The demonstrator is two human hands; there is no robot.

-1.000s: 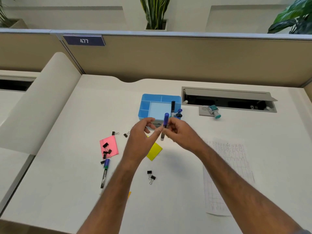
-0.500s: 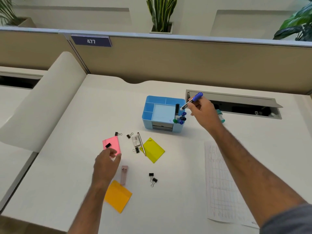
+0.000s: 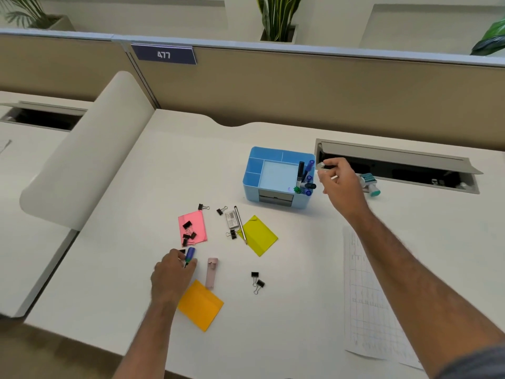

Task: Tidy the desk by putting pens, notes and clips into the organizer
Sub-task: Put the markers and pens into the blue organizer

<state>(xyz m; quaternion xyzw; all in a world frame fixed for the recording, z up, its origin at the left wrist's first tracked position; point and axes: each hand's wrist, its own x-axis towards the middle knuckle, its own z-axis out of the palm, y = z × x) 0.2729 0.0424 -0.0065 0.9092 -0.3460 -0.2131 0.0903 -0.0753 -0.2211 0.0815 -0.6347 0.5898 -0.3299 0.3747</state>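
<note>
Both hands work apart: my left hand [image 3: 172, 272] pinches the blue marker [image 3: 189, 255]; right hand [image 3: 338, 179], loosely curled beside the organizer [image 3: 278, 176], holds nothing I can see. Next, lift that marker across.

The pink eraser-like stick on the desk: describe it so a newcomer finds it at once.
Start at the blue organizer in the desk's middle and come toward the camera, past the yellow note. The pink stick lies just right of the left hand, its near end touching the orange note. It is the only pale pink bar.

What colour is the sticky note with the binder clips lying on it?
Pink; the head view shows it plainly.
</note>
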